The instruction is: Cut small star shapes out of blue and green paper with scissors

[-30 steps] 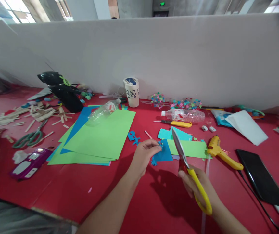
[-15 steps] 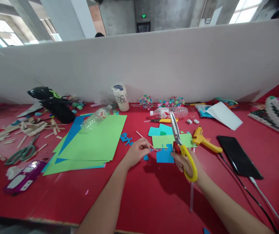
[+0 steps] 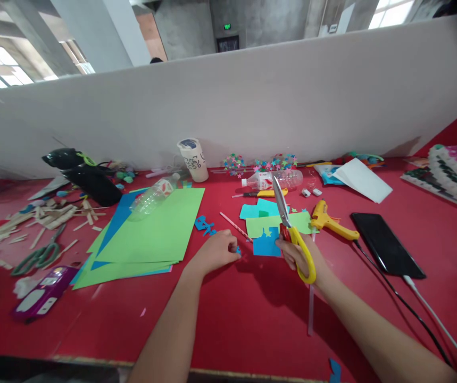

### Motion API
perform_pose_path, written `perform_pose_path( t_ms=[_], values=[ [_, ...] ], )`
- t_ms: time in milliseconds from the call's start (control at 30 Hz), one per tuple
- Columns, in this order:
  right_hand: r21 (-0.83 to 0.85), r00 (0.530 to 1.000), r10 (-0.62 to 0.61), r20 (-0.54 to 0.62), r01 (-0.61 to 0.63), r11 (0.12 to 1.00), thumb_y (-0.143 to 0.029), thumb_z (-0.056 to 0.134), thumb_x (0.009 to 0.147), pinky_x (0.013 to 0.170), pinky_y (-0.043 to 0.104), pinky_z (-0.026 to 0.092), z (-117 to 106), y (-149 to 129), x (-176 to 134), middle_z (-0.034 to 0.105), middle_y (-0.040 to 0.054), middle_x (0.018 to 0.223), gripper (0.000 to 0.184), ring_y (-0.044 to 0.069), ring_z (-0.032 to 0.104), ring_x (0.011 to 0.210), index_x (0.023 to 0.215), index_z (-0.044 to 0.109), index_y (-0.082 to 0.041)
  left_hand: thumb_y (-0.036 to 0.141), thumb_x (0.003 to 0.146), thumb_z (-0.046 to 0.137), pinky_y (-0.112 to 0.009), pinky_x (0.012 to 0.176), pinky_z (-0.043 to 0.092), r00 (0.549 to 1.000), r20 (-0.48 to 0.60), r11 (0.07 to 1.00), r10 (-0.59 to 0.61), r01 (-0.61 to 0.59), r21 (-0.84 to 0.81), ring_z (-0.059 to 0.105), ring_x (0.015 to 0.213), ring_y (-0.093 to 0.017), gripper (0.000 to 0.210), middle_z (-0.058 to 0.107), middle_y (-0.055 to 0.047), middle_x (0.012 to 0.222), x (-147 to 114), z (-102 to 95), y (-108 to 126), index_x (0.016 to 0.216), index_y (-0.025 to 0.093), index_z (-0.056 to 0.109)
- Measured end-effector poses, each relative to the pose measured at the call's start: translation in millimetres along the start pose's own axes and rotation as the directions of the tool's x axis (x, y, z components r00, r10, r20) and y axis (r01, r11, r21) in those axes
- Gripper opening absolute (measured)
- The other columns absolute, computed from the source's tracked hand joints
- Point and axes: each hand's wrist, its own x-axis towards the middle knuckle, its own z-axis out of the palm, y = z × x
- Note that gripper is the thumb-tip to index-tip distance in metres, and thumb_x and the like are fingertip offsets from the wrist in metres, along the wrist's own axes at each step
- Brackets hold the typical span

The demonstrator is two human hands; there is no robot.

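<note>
Near edge [image 3: 92,361]: red table [image 3: 244,319] reaching to blue paper [image 3: 266,247]
Scissors [image 3: 294,234]: slanting lengthwise, tips far-left
Right hand [image 3: 291,254]: grasping scissors
Left hand [image 3: 217,251]: fingers curled, grip unclear

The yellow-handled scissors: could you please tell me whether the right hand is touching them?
Touching. The head view shows the right hand gripping the scissors at the handle end.

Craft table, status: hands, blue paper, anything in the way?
Right hand gripping scissors, at right edge of blue paper. Left hand at small blue cutout. Paper's top edge jagged. Possible obstacle: striped straw, upper-left corner.
</note>
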Motion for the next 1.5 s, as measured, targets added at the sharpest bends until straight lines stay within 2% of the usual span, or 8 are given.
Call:
perform_pose_path(
  t_ms=[200, 267, 367, 433, 700, 1033, 1200, 1500],
  values=[
    [-0.024, 1.0, 0.011, 0.028, -0.01, 1.0, -0.03, 0.051, 0.072, 0.036, 0.02, 0.031, -2.2, 1.0, 1.1, 0.036, -0.0114, 0.032, 0.023, 0.007, 0.036, 0.028, 0.055, 0.038, -0.022, 0.032, 0.08, 0.046, -0.026, 0.064, 0.036, 0.97, -0.225, 0.971, -0.094, 0.04, -0.235, 0.048, 0.066, -0.013, 0.024, 0.053, 0.0, 0.068, 4.6, -7.0, 5.3, 0.064, 0.017, 0.056],
    [-0.045, 0.998, 0.029, 0.063, -0.026, 0.999, -0.027, 0.051, 0.072, 0.036, 0.02, 0.031, -2.8, -0.6, 1.3, 0.036, -0.0115, 0.03, 0.022, 0.007, 0.035, 0.027, 0.054, 0.038, -0.022, 0.036, 0.081, 0.045, -0.026, 0.065, 0.038, 0.984, -0.158, 0.912, -0.083, 0.011, -0.411, 0.05, 0.068, -0.014, 0.026, 0.055, -0.001, 0.07, 4.6, -4.2, 13.4, 0.071, 0.016, 0.059],
    [-0.08, 0.992, 0.057, 0.113, -0.048, 0.996, -0.023, 0.053, 0.069, 0.034, 0.019, 0.03, -1.8, -3.5, 0.8, 0.036, -0.0112, 0.027, 0.023, 0.007, 0.036, 0.025, 0.051, 0.039, -0.022, 0.033, 0.074, 0.057, -0.024, 0.06, 0.04, 0.993, 0.119, 0.74, -0.019, 0.094, -0.666, 0.053, 0.064, -0.013, 0.022, 0.058, -0.001, 0.073, 2.0, 6.1, 29.3, 0.086, 0.015, 0.059],
    [-0.088, 0.991, 0.059, 0.123, -0.049, 0.995, -0.025, 0.056, 0.068, 0.033, 0.018, 0.028, -0.7, -2.7, 0.8, 0.036, -0.0112, 0.027, 0.025, 0.007, 0.036, 0.025, 0.05, 0.039, -0.022, 0.028, 0.071, 0.06, -0.022, 0.054, 0.037, 0.977, 0.211, 0.688, 0.03, 0.133, -0.714, 0.049, 0.056, -0.011, 0.014, 0.053, 0.002, 0.061, 0.2, 14.8, 38.8, 0.075, 0.014, 0.058],
    [-0.023, 0.997, 0.022, 0.073, -0.02, 1.0, -0.036, 0.054, 0.073, 0.034, 0.019, 0.031, -4.0, 10.3, 5.9, 0.036, -0.0133, 0.032, 0.018, 0.007, 0.035, 0.026, 0.068, 0.047, -0.021, 0.031, 0.071, 0.062, -0.019, 0.045, 0.038, 0.984, 0.133, 0.484, -0.122, 0.176, -0.857, 0.052, 0.048, -0.009, 0.019, 0.054, 0.002, 0.058, 3.2, 32.3, 46.0, 0.078, 0.015, 0.055],
    [-0.074, 0.996, -0.002, 0.094, 0.009, 0.997, -0.041, 0.055, 0.074, 0.033, 0.019, 0.029, 1.4, 3.7, -1.0, 0.036, -0.0117, 0.036, 0.024, 0.007, 0.034, 0.028, 0.066, 0.047, -0.02, 0.035, 0.074, 0.058, -0.02, 0.041, 0.043, 0.986, 0.151, 0.403, -0.072, 0.167, -0.9, 0.061, 0.05, -0.013, 0.027, 0.064, -0.005, 0.075, 0.8, 30.7, 54.5, 0.091, 0.014, 0.056],
    [-0.121, 0.987, -0.029, 0.158, 0.048, 0.991, -0.049, 0.05, 0.078, 0.035, 0.02, 0.029, -0.5, 4.8, -3.2, 0.034, -0.01, 0.038, 0.036, 0.008, 0.037, 0.031, 0.059, 0.04, -0.021, 0.035, 0.075, 0.057, -0.018, 0.038, 0.038, 0.978, -0.006, 0.341, -0.208, 0.067, -0.938, 0.054, 0.044, -0.009, 0.023, 0.062, -0.001, 0.068, 3.4, 19.3, 47.7, 0.085, 0.015, 0.052],
    [-0.395, 0.935, 0.063, 0.349, 0.086, 0.915, -0.049, 0.058, 0.076, 0.04, 0.02, 0.032, -1.0, 3.4, -10.0, 0.037, -0.0066, 0.052, 0.036, 0.01, 0.041, 0.044, 0.064, 0.04, -0.02, 0.028, 0.072, 0.061, -0.014, 0.036, 0.028, 0.903, -0.227, 0.302, -0.364, -0.116, -0.946, 0.042, 0.037, -0.004, 0.016, 0.051, 0.007, 0.045, 2.9, -3.0, 33.3, 0.073, 0.017, 0.049]
  ],
)
